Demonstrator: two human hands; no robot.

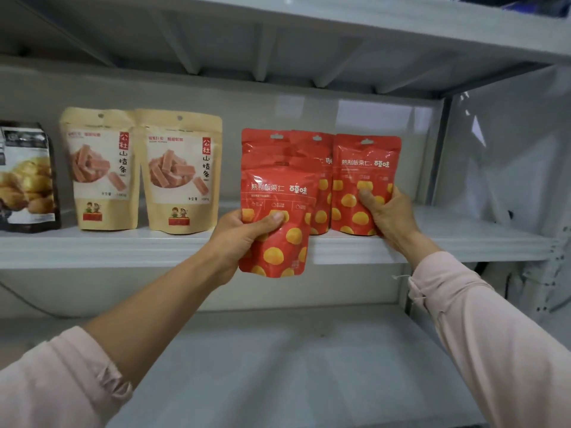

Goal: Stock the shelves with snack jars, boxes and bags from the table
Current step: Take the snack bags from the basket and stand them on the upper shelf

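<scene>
Grey metal shelf (123,247) spanning mid-frame. Standing on it, left to right: a dark snack bag (26,177) at the left edge; left beige pouch (100,168) and right beige pouch (182,171), top edges overlapping; red pouches (364,156) clustered right of centre.

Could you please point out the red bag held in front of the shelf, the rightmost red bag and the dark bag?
Raised red bag (278,193): head view, on its printed front.
Rightmost red bag (366,163): head view, on its upper front.
Dark bag (26,180): head view, on its front picture.

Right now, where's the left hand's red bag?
Head view, centre: left hand holds the red bag before the shelf edge, overlapping standing red bags, right of the beige pouches.
</scene>
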